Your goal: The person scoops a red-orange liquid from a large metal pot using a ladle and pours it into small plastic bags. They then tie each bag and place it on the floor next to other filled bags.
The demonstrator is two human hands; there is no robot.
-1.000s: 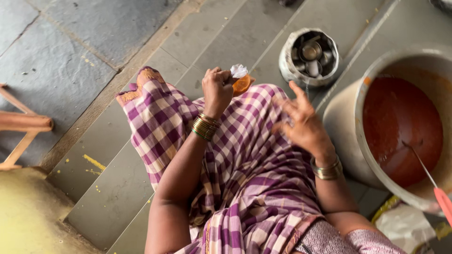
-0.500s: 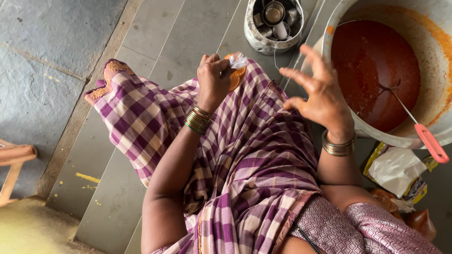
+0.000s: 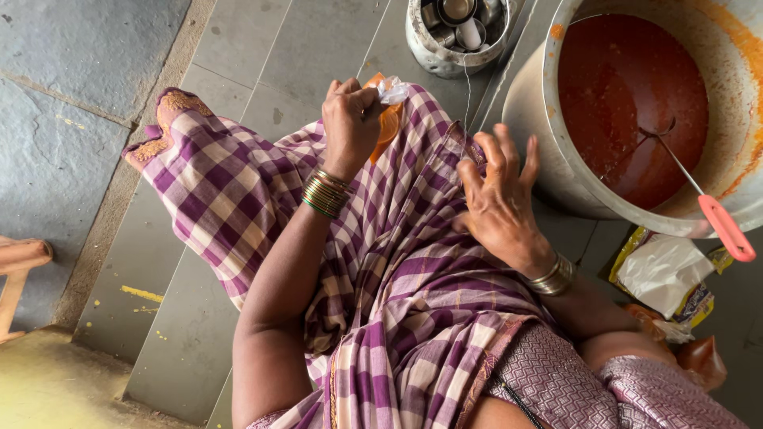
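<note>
- At twelve o'clock from the seated person's knees, the left hand (image 3: 352, 119) was closed, fingertips pinching the knotted white top of a small orange-filled plastic pouch (image 3: 388, 119) above the purple checked cloth (image 3: 397, 270) over the lap.
- At two o'clock from that hand, the right hand (image 3: 497, 199) hovered over the cloth, fingers spread and curled, holding nothing.
- At one o'clock stood a large metal pot (image 3: 556, 175) of red sauce, a red-handled ladle (image 3: 699, 191) leaning inside.
- At twelve sat a small steel tin (image 3: 457, 32) of cups on the grey stone floor (image 3: 119, 79).
</note>
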